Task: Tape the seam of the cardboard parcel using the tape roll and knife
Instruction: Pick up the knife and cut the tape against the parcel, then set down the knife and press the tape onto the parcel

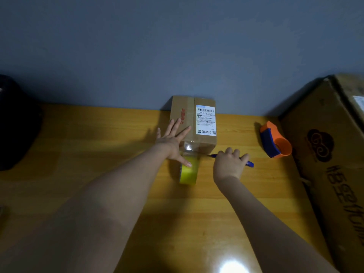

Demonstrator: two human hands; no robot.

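Note:
A small cardboard parcel [192, 117] with a white shipping label and red print lies on the wooden table against the grey wall. Clear tape runs along its top seam and down its near face to a yellowish tape roll [188, 171] standing on edge just in front. My left hand [173, 141] lies flat with fingers spread on the parcel's left top, its thumb touching the roll. My right hand [229, 163] is closed around a blue knife [250, 164], whose tip points left toward the stretch of tape between roll and parcel.
An orange and blue tape dispenser [274, 141] sits on the table to the right. A large cardboard box [331, 164] fills the right side. A dark object [17, 123] stands at the far left. The wooden table [88, 146] extends toward me.

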